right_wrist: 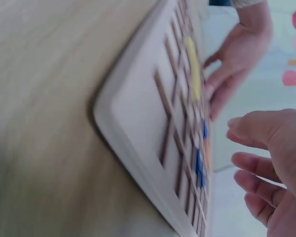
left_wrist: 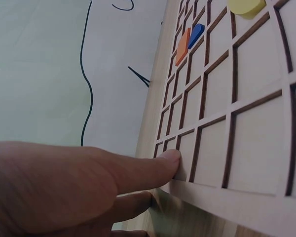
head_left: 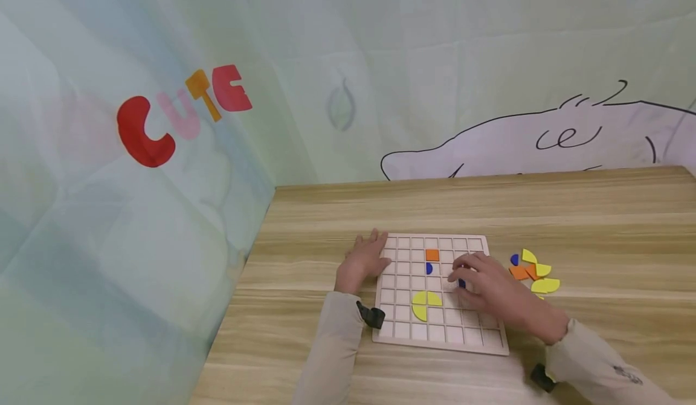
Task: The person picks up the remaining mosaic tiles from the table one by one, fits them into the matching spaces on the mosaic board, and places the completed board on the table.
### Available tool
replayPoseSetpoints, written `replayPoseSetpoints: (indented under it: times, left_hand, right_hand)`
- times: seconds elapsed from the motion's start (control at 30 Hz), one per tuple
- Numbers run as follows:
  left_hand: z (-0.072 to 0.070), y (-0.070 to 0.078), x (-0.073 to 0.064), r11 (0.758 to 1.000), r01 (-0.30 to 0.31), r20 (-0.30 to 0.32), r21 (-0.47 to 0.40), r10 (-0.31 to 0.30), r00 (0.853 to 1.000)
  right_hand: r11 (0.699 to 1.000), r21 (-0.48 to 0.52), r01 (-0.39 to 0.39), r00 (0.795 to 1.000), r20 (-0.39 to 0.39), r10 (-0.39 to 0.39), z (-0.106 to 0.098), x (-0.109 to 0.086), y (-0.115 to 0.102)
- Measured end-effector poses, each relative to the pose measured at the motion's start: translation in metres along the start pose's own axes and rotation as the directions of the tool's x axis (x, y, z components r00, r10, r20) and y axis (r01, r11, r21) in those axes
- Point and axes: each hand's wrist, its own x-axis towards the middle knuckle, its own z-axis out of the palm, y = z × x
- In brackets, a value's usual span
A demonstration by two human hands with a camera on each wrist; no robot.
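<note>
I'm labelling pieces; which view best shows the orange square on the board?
The head view: the orange square lies uncovered there, its four-sided outline clear. The left wrist view shows it steeply slanted; the right wrist view, only a blurred orange sliver.

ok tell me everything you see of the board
The board, pale and wood-like, has a border and a brown-edged grid of cells. It lies flat on the table, bearing an orange square, two blue pieces and three yellow pieces. The left hand rests on its left edge; the right hand is over it.
</note>
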Motion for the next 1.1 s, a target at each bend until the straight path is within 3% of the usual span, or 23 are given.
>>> replayPoseSetpoints:
  times: [0.23, 0.37, 0.53, 0.67, 0.8, 0.97, 1.1]
  left_hand:
    - [0.002, -0.001, 0.000, 1.000, 0.000, 0.005, -0.012, 0.000, 1.000]
    - [0.002, -0.001, 0.000, 1.000, 0.001, 0.013, -0.014, -0.001, 1.000]
    - [0.001, 0.000, 0.001, 1.000, -0.002, 0.010, 0.000, 0.002, 1.000]
    - [0.001, 0.000, 0.002, 1.000, 0.000, 0.007, 0.014, 0.000, 1.000]
    - [0.002, -0.001, 0.003, 1.000, -0.001, 0.004, 0.018, 0.001, 1.000]
    - [0.001, -0.001, 0.003, 1.000, -0.008, 0.007, 0.013, 0.008, 1.000]
    - [0.001, -0.001, 0.002, 1.000, -0.012, 0.009, 0.014, 0.012, 1.000]
  right_hand:
    - [0.998, -0.040, -0.050, 0.981, -0.188, 0.041, -0.019, -0.013, 0.013]
    - [0.996, -0.041, -0.085, 0.948, -0.310, 0.068, -0.027, -0.023, 0.021]
    - [0.984, -0.001, -0.179, 0.903, -0.398, 0.164, -0.032, -0.035, 0.029]
    - [0.959, 0.033, -0.282, 0.882, -0.384, 0.273, -0.033, -0.043, 0.034]
    - [0.907, 0.036, -0.419, 0.859, -0.309, 0.408, -0.034, -0.051, 0.039]
    - [0.820, 0.002, -0.572, 0.805, -0.190, 0.562, -0.035, -0.060, 0.046]
    - [0.765, -0.011, -0.644, 0.759, -0.136, 0.637, -0.034, -0.064, 0.051]
